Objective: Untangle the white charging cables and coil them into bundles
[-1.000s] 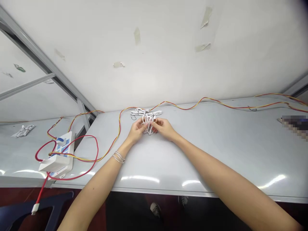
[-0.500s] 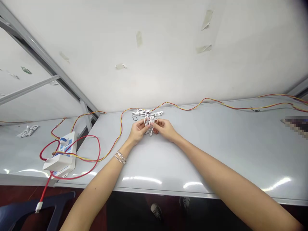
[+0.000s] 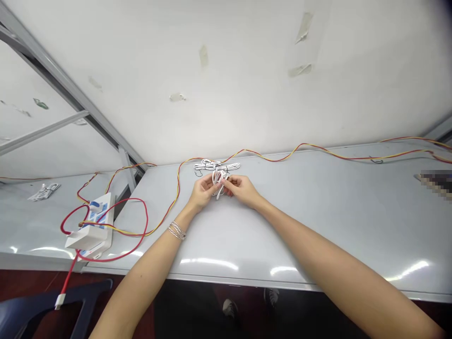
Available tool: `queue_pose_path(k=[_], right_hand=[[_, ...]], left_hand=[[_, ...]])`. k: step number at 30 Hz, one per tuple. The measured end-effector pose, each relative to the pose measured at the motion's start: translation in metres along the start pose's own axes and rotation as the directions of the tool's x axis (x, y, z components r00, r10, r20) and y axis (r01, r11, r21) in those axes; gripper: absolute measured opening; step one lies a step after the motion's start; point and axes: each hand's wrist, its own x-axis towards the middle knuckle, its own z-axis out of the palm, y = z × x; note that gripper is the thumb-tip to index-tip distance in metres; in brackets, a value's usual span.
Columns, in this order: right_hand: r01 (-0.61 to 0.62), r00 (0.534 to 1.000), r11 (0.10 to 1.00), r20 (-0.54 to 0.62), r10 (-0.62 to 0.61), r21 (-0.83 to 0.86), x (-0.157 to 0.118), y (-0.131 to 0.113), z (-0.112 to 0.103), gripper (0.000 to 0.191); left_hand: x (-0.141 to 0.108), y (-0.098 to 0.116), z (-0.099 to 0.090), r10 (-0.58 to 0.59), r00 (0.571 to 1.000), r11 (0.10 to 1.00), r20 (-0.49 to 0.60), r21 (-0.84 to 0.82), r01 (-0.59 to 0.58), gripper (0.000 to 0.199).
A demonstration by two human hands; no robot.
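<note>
Between my two hands is a coiled white cable, its loops standing above the grey table. My left hand pinches the coil's left side between thumb and fingers. On the other side my right hand grips the coil, its thumb lying across the loops. Just behind the fingers, bundled white cables with dark ties lie on the table. A thin black tie rests left of them.
A white power strip with a plugged-in charger and looping red cable sits at left. Red-yellow wires run along the wall. Another white cable bundle lies far left. A blurred object is at right.
Both hands stay at nearly the same spot. The lower loops of the held cable have shifted slightly left between my fingers.
</note>
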Motion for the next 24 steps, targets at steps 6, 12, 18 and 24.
queue_pose_path(k=[6, 12, 18, 24], right_hand=[[-0.002, 1.0, 1.0, -0.031, 0.003, 0.022, -0.0007, -0.0015, 0.0012, 0.053], [0.008, 1.0, 1.0, -0.025, -0.008, 0.01, -0.0007, -0.0008, 0.0009, 0.052], [0.027, 0.999, 1.0, 0.022, -0.027, -0.01, 0.0001, -0.001, -0.0004, 0.049], [0.037, 0.999, 0.999, -0.007, -0.037, -0.019, -0.0008, -0.0008, -0.0004, 0.048]], left_hand=[[-0.0006, -0.0017, -0.0006, -0.015, 0.999, 1.0, 0.037, 0.007, 0.015, 0.047], [-0.0009, -0.0041, -0.0014, -0.044, 0.999, 0.999, 0.03, 0.024, 0.043, 0.058], [-0.0011, -0.0041, -0.0017, -0.043, 0.999, 0.999, 0.024, 0.035, 0.042, 0.054], [0.0003, -0.0046, -0.0008, -0.02, 1.0, 0.999, 0.016, 0.026, 0.02, 0.05]])
